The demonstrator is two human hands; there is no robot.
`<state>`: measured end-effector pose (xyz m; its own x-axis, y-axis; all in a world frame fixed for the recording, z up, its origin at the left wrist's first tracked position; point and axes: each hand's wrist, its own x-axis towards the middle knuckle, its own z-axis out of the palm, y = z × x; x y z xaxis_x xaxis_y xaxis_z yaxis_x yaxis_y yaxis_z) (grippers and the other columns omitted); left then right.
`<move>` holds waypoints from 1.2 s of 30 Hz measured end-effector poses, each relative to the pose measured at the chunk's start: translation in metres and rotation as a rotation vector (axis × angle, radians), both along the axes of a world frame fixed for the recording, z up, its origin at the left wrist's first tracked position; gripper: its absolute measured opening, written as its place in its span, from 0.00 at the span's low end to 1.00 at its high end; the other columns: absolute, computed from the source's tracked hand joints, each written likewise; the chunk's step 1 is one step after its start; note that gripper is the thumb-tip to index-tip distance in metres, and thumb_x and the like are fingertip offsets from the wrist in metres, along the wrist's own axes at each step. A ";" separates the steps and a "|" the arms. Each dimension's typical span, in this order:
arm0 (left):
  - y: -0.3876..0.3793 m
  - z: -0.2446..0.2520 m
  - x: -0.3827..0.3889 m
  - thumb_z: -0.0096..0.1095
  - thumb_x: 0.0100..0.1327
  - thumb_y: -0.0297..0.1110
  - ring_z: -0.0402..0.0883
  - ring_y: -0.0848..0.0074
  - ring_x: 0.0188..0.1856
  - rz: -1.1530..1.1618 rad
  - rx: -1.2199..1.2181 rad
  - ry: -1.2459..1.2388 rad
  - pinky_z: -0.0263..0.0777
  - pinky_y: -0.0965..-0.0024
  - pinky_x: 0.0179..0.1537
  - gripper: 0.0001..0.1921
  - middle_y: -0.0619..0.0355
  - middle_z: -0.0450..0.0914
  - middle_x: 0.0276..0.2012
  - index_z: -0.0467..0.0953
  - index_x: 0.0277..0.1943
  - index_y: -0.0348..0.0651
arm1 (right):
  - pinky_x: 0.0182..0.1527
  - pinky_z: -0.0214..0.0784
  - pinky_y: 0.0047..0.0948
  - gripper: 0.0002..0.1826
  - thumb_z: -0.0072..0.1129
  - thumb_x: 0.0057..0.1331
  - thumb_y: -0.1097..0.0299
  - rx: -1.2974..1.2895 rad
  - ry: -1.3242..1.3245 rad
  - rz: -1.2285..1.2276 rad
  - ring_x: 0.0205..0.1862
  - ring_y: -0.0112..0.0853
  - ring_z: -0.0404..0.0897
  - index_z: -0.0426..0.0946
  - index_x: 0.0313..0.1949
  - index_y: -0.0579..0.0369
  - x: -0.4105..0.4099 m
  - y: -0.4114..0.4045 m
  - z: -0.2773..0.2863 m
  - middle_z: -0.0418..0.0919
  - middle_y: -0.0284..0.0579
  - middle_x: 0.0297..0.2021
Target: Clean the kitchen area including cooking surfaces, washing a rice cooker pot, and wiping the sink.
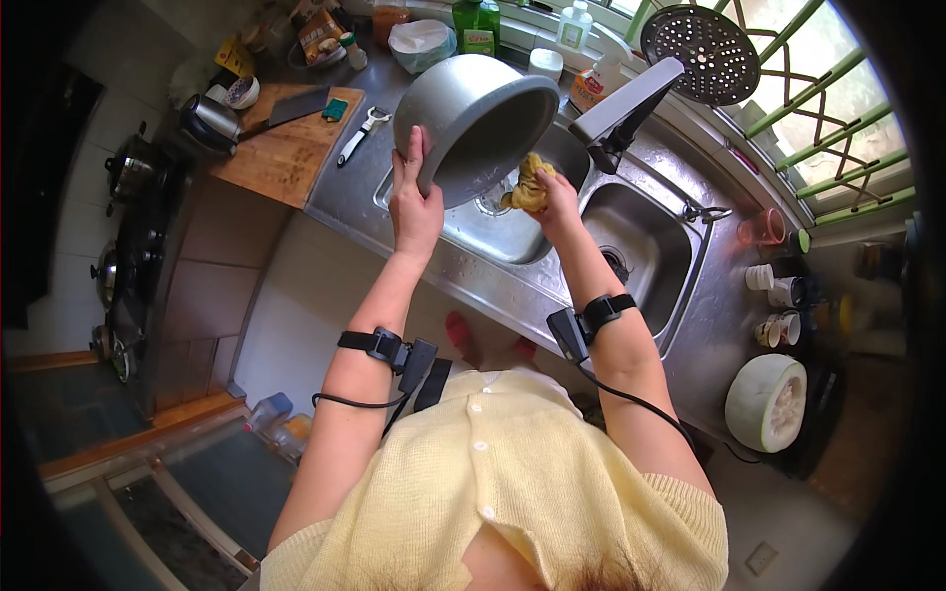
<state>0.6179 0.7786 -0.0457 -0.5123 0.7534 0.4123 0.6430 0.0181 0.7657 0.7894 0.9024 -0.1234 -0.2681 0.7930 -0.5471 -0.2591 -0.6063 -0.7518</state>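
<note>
My left hand grips the rim and side of a grey metal rice-cooker inner pot. The pot is tilted over the left basin of a steel double sink, its mouth turned towards the lower right. Bunched in my right hand is a yellow cloth, close to the pot's rim. Whether the cloth touches the rim I cannot tell. A dark faucet with a broad grey top stands just right of the pot. Part of the left basin is hidden behind the pot.
Left of the sink, a cleaver and a green scouring pad lie on a wooden board, beside a peeler. Bottles, including a green one, line the window side. Cups and a cut winter melon stand at right.
</note>
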 end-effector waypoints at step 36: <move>-0.030 0.029 0.009 0.50 0.53 0.17 0.59 0.51 0.67 0.078 0.222 0.198 0.61 0.61 0.62 0.35 0.44 0.60 0.66 0.59 0.67 0.46 | 0.14 0.61 0.28 0.13 0.57 0.65 0.59 0.019 0.138 -0.138 0.14 0.30 0.70 0.71 0.32 0.55 -0.011 0.011 -0.024 0.70 0.39 0.19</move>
